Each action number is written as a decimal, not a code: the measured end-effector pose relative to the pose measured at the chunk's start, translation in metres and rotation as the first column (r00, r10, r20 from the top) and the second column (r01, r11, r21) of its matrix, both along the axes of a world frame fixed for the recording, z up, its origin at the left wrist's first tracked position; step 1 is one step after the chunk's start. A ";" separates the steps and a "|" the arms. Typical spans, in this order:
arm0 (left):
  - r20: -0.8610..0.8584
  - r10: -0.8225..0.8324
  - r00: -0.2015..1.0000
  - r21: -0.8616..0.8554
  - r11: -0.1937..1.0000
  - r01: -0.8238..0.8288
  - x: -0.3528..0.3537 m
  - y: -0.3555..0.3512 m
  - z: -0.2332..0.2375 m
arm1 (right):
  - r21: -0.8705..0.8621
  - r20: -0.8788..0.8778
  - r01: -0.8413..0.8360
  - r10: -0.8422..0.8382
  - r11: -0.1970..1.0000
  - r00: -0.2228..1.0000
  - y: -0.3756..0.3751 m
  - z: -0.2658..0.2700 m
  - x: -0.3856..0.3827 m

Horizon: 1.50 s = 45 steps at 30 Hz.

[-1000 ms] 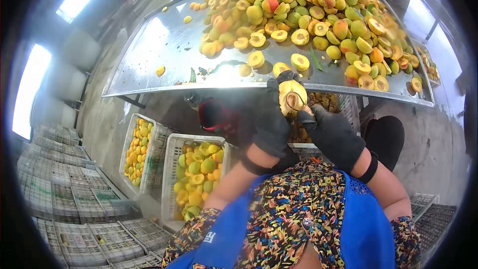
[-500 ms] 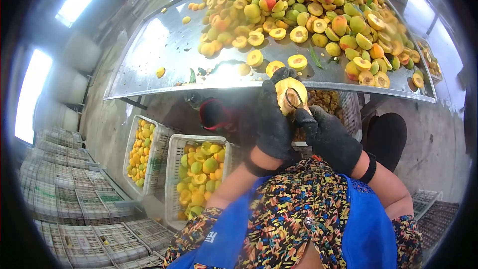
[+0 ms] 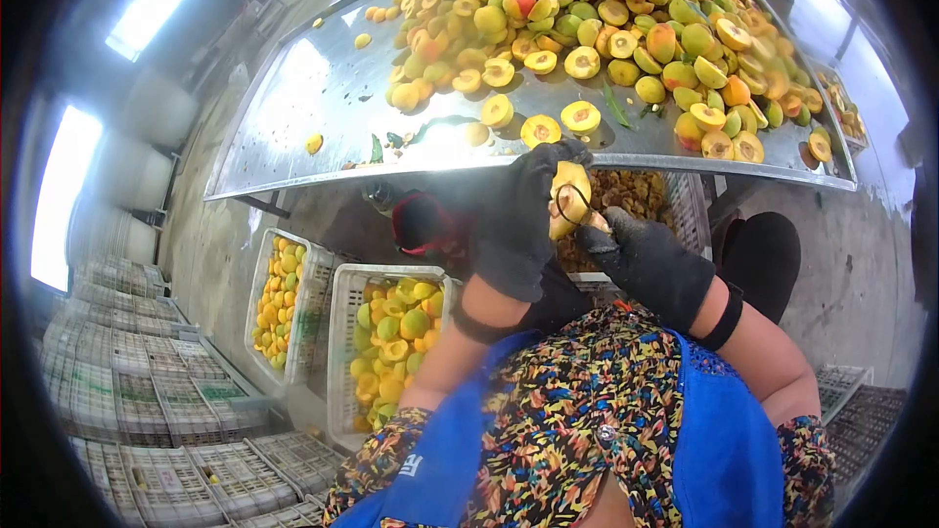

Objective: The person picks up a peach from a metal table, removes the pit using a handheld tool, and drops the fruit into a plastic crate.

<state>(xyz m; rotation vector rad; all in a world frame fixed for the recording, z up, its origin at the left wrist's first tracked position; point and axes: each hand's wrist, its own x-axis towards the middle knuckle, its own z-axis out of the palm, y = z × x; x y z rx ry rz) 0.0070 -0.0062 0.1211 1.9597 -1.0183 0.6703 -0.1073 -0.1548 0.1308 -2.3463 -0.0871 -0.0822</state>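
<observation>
Nearest the camera, the blue apron [image 3: 704, 450] worn over a flowered shirt [image 3: 587, 401] carried a small white mark [image 3: 411, 464] near its lower left, too small to read. Just beyond it, both hands wore black gloves. The left hand [image 3: 523, 220] was curled around a peach half [image 3: 567, 198], thumb and fingers pressed against its skin. The half was held upright in the air just below the table edge, its pale yellow cut face turned toward the right hand [image 3: 641, 259]. The hollow in that face showed reddish brown. The right hand was closed around a thin looped tool [image 3: 590, 210], whose loop sat at that hollow.

Down to the left stood two white crates [image 3: 337, 332] of yellow and green fruit, with stacked grey crates [image 3: 147, 411] beside them. Behind the hands, under the table, another crate [image 3: 685, 210] held brownish pieces. Farthest off, the steel table [image 3: 293, 127] bore a heap of peaches [image 3: 606, 29], whole and halved, with green leaves scattered among them.
</observation>
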 end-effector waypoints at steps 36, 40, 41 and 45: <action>-0.546 -0.600 0.584 -0.567 0.778 0.270 -0.016 0.008 -0.040 | 0.829 -0.553 0.439 0.634 0.348 0.541 -0.013 0.019 -0.003; -0.624 -0.256 0.739 -0.341 0.939 0.038 -0.030 -0.002 0.001 | 0.533 0.059 -0.405 0.445 0.743 0.894 -0.007 -0.008 -0.001; -0.748 -0.261 0.610 -0.358 0.933 -0.040 -0.033 -0.006 0.008 | 0.334 0.253 -0.485 0.419 0.808 0.872 -0.005 -0.016 0.000; -0.436 -0.116 0.892 -0.241 0.970 0.008 -0.040 -0.015 0.002 | 0.576 0.025 -0.272 0.316 0.771 0.948 0.005 -0.003 -0.010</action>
